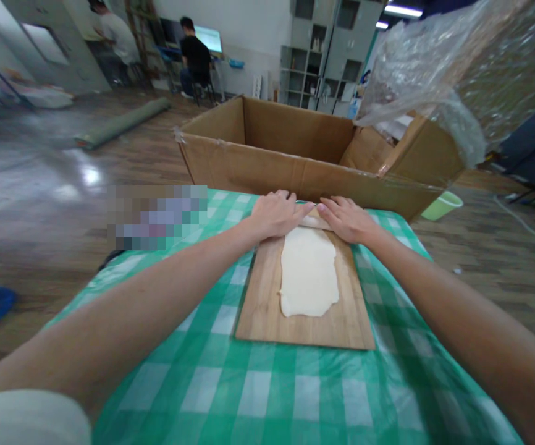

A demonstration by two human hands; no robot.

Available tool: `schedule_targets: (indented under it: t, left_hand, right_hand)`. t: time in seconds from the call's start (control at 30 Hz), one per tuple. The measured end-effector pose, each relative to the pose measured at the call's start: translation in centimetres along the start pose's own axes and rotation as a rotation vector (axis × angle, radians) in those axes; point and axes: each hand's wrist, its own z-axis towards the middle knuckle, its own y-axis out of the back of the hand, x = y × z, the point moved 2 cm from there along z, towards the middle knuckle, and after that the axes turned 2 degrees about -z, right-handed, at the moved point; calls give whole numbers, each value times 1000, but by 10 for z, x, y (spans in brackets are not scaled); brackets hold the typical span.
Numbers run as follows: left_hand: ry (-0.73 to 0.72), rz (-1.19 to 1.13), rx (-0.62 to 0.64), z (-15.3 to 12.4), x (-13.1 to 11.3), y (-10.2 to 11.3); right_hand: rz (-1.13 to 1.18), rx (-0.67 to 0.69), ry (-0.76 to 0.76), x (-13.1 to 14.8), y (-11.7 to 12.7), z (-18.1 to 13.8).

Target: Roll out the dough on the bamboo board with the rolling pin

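Note:
A flat, pale sheet of dough [308, 272] lies lengthwise on a wooden board [267, 309] on a table with a green-and-white checked cloth [230, 383]. At the board's far end a wooden rolling pin [314, 217] lies across it, mostly covered by my hands. My left hand [274, 213] rests palm-down on its left part with fingers stretched flat. My right hand [347, 217] lies the same way on its right part. Both arms reach far forward.
A large open cardboard box [295, 154] stands just beyond the table's far edge. Clear plastic film [438, 68] hangs at the upper right. A light green bowl [442, 205] sits on the wooden floor. Two people sit at desks far back.

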Motion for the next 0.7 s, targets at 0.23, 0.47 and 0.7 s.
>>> schedule_targets:
  t: [0.23, 0.47, 0.7]
  left_hand:
    - [-72, -25, -57, -53, -12, 8]
    - [-160, 12, -126, -99, -24, 15]
    - [-149, 5, -111, -145, -35, 23]
  right_hand:
    - [8, -45, -98, 32, 1, -43]
    - [-81, -150, -96, 73, 9, -88]
    - [-130, -196, -72, 99, 10, -135]
